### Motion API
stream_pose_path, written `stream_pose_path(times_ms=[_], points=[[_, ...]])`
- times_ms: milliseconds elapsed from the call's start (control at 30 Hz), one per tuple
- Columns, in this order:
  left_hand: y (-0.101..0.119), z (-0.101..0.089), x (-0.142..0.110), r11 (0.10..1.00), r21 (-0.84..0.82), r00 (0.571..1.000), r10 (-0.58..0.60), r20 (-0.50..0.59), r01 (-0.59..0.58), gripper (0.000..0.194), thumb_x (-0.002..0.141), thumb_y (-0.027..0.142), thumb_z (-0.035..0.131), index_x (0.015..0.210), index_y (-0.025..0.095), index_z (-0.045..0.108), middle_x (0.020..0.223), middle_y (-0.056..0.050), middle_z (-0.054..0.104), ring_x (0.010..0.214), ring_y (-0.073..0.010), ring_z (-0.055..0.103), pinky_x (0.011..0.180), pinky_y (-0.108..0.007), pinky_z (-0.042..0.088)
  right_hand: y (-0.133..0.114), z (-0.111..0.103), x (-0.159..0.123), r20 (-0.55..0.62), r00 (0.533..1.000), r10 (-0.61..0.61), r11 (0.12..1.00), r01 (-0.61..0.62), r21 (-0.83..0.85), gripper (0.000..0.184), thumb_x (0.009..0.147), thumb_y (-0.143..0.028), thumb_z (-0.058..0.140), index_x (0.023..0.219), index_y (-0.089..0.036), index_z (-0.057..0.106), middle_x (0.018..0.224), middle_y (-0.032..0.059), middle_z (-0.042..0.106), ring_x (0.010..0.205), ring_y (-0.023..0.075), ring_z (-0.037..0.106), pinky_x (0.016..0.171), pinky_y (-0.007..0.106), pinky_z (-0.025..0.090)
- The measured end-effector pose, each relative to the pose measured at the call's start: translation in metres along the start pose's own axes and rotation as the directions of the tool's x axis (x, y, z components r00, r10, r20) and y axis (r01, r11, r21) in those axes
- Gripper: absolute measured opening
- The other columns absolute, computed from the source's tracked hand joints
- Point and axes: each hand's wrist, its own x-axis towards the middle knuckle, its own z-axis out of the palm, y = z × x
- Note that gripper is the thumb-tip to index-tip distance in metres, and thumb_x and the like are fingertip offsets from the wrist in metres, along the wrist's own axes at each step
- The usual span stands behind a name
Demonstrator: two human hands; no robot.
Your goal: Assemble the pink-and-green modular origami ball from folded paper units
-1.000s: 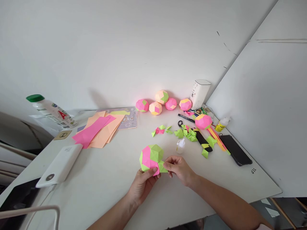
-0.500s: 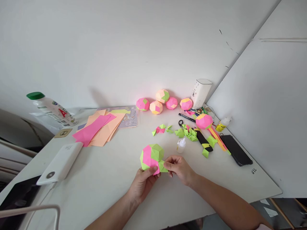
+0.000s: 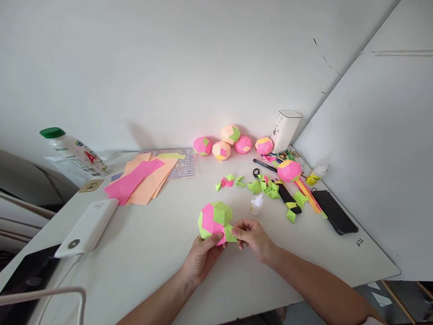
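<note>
Green-and-pink paper ball in two hands, near the dropper bottle

The ball is to the left of the dropper bottle and nearer the person, raised over the white table. The left hand is closed on its underside, the thumb pressed flat on a pink face. The right hand, just in front of the dropper bottle, has thumb and forefinger pinched on a green folded piece that touches the ball's side; whether it is glued there, I cannot tell.

Just beyond the dropper bottle lies a heap of green paper units with a little pink among them. To its right and farther back sits a pink-and-yellow ball; well to its right lies a black phone. Against the wall beyond the dropper bottle, five more paper balls gather, mostly pink or peach. Well to its left are overlapping pink and peach sheets, and, farther left and nearer the person, a white power bank.
</note>
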Motion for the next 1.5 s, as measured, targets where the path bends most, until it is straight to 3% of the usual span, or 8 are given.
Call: stream_pose_path(times_ms=[367, 700, 933, 1100, 1267, 1500], points=[[0.0, -0.001, -0.002, 1.0, 0.013, 1.0, -0.008, -0.015, 0.008, 0.016, 0.064, 0.018, 0.078, 0.075, 0.012, 0.068, 0.069, -0.003, 0.061, 0.063, -0.012, 0.054, 0.062, -0.025, 0.048, 0.001, -0.001, 0.0, 0.046, 0.999, 0.02, 0.999, -0.018, -0.033, 0.028, 0.063, -0.04, 0.079, 0.064, -0.016, 0.063, 0.056, -0.0041, 0.054, 0.047, 0.0085, 0.047, 0.048, 0.026, 0.037], [-0.004, -0.001, 0.0, 0.999, 0.038, 1.0, -0.021, 0.021, 0.02, 0.014, 0.065, 0.017, 0.078, 0.074, 0.011, 0.069, 0.067, -0.002, 0.061, 0.062, -0.0114, 0.053, 0.064, -0.025, 0.048, -0.003, 0.003, -0.001, 0.097, 0.993, 0.063, 0.998, -0.064, 0.003, 0.028, 0.064, -0.037, 0.078, 0.06, -0.016, 0.06, 0.055, -0.0041, 0.053, 0.049, 0.0074, 0.045, 0.048, 0.024, 0.028], [-0.004, 0.003, -0.002, 0.999, 0.035, 0.997, -0.033, 0.064, 0.031, 0.013, 0.067, 0.02, 0.077, 0.074, 0.011, 0.069, 0.067, -0.003, 0.062, 0.063, -0.0126, 0.054, 0.067, -0.027, 0.046, 0.0, 0.004, -0.002, 0.141, 0.99, -0.011, 0.998, 0.002, 0.06, 0.027, 0.069, -0.035, 0.075, 0.061, -0.015, 0.058, 0.057, -0.0017, 0.057, 0.055, 0.0113, 0.053, 0.05, 0.024, 0.028], [-0.007, 0.005, -0.003, 0.996, 0.037, 0.984, -0.082, 0.159, 0.077, 0.015, 0.071, 0.023, 0.075, 0.078, 0.011, 0.069, 0.075, -0.008, 0.064, 0.075, -0.0172, 0.056, 0.071, -0.029, 0.044, 0.003, 0.003, -0.001, 0.122, 0.991, -0.053, 0.995, 0.043, 0.087, 0.026, 0.072, -0.034, 0.073, 0.062, -0.015, 0.059, 0.055, -0.0014, 0.058, 0.051, 0.0107, 0.054, 0.047, 0.023, 0.03], [-0.014, 0.006, -0.003, 0.992, 0.066, 0.976, -0.12, 0.181, 0.11, 0.018, 0.071, 0.018, 0.075, 0.086, 0.012, 0.068, 0.083, -0.009, 0.065, 0.076, -0.0162, 0.056, 0.071, -0.028, 0.043, 0.008, 0.003, 0.002, 0.106, 0.994, -0.025, 0.992, 0.011, 0.124, 0.028, 0.072, -0.038, 0.073, 0.063, -0.016, 0.057, 0.048, -0.0047, 0.052, 0.04, 0.0097, 0.046, 0.041, 0.025, 0.039], [-0.017, 0.007, 0.0, 0.993, 0.112, 0.995, 0.007, 0.097, -0.018, 0.014, 0.072, 0.023, 0.074, 0.076, 0.011, 0.068, 0.07, -0.005, 0.064, 0.072, -0.0171, 0.058, 0.074, -0.031, 0.044, 0.012, 0.008, 0.002, 0.055, 0.998, -0.035, 0.99, 0.028, 0.135, 0.029, 0.068, -0.037, 0.077, 0.062, -0.015, 0.058, 0.052, -0.0039, 0.053, 0.047, 0.0082, 0.046, 0.047, 0.024, 0.033]])
